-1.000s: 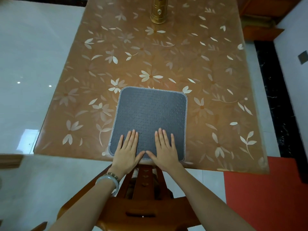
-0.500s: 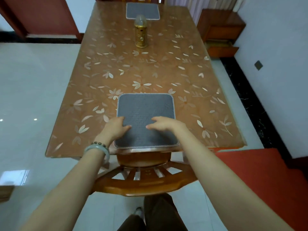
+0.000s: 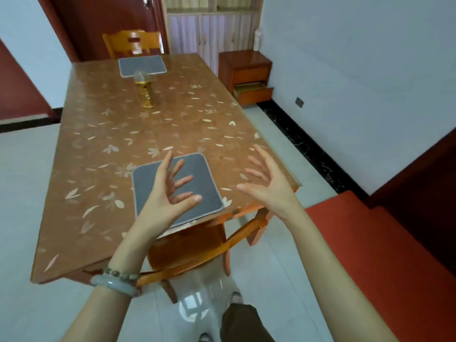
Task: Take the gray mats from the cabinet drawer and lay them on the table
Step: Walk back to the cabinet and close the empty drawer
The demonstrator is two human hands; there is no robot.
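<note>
A gray mat with pale stitched edging lies flat at the near end of the brown flower-patterned table. A second gray mat lies at the far end. My left hand is raised above the near mat, fingers spread, holding nothing and hiding the mat's middle. My right hand is lifted off to the mat's right over the table's corner, also open and empty. The small orange cabinet against the far wall has its lower drawer pulled out.
A gold cylindrical ornament stands on the table between the mats. One wooden chair is tucked under the near end, another at the far end. A red rug covers the floor at right.
Both hands have lifted off the near mat and spread open in the air. The mat stays flat on the table. My view has risen and backed away, showing the whole room.
</note>
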